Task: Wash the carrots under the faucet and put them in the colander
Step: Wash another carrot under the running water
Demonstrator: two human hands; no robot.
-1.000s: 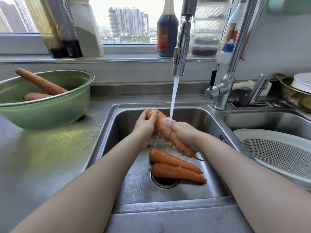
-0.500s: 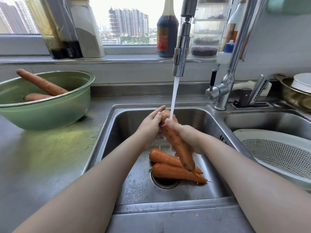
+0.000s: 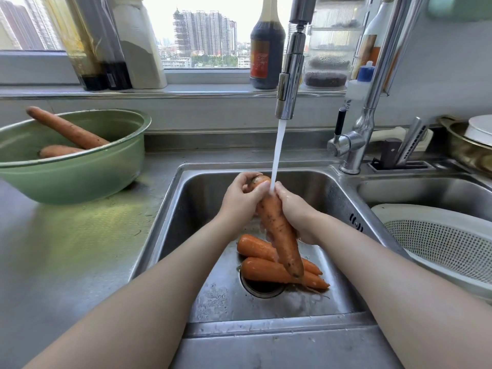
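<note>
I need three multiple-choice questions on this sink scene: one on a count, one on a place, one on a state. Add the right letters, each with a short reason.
1. How many carrots lie in the green bowl? A) one B) two C) four
2. Where is the colander? A) in the right basin B) on the sill C) in the bowl
3. What is the faucet doing? A) shut off B) dripping C) running steadily

1 B: a long one leans over a shorter one.
2 A: its white rim sits in that basin.
3 C: a stream falls on the held carrot that the left hand and right hand grip.
</note>
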